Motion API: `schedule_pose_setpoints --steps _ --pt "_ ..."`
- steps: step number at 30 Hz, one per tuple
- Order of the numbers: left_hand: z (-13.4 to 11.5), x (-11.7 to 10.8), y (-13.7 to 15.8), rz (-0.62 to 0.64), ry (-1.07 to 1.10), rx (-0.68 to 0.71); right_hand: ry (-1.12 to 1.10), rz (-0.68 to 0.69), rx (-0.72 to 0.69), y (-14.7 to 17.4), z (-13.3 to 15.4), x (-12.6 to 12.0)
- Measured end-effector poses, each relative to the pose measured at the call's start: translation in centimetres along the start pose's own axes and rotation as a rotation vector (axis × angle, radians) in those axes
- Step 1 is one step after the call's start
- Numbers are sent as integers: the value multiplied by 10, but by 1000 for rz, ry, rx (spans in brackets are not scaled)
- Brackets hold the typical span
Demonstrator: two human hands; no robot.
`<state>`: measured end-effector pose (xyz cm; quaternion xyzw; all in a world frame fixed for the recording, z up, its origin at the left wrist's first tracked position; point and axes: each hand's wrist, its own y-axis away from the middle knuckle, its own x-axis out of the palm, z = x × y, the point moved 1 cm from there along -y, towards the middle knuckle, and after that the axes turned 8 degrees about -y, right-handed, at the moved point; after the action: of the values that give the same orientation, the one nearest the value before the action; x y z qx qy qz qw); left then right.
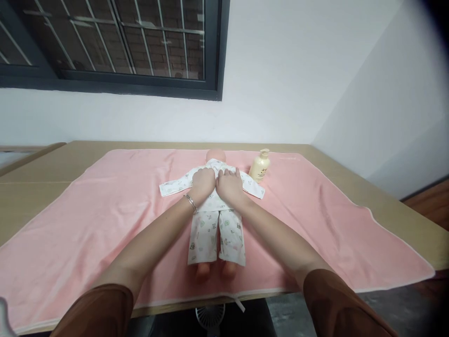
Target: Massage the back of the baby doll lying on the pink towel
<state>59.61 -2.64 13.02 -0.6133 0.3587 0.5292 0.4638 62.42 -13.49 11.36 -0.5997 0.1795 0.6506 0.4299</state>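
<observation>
A baby doll (215, 155) lies stretched out, its head away from me and its feet towards me. It wears a white printed top (214, 202) and matching trousers (231, 236), with both sleeves spread sideways. My left hand (204, 183), with a silver bracelet at the wrist, rests on the upper torso, its fingers curled under and their tips hidden. Beside it, almost touching, my right hand (229, 186) lies on the top with its fingers laid out and slightly apart. Whether the doll faces up or down I cannot tell.
A pink blanket (115, 210) covers much of the wooden table (45, 196). Close to the doll's right-hand sleeve stands a cream pump bottle (260, 167). A white wall and a barred window are behind. Below the table's front edge is a small fan (210, 316).
</observation>
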Motion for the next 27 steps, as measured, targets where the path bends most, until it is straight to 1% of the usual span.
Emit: schedule_pose_setpoints --steps 2,4,7,9,10,12,14,17,19,21,23,24,27 --pt "7 6 -6 -66 74 39 -88 25 10 -9 -7 -2" --pt "18 15 -16 -89 183 60 -206 85 74 -24 -19 -1" --pt "35 29 -31 8 276 -19 -307 167 191 -48 -33 4" --pt "41 33 -35 74 287 -83 -286 161 214 -56 -34 9" --pt "42 33 -34 86 283 -98 -250 143 198 -57 -32 10" --pt "38 30 -30 57 261 -80 -148 85 128 -51 -23 12" --pt "31 24 -22 -26 230 -31 -46 24 49 -39 -13 11" --pt "19 17 -7 -148 191 38 53 -15 -30 -16 0 7" --pt "15 15 0 -182 175 47 71 -17 -72 -6 2 3" --pt "13 15 3 -189 161 36 26 -11 -83 -3 0 -1" --pt "15 17 1 -170 155 24 -71 21 -49 -11 -7 -3" --pt "18 18 -2 -135 160 26 -124 44 -21 -18 -12 -3" --pt "31 23 -16 43 212 29 -262 139 99 -43 -29 1"
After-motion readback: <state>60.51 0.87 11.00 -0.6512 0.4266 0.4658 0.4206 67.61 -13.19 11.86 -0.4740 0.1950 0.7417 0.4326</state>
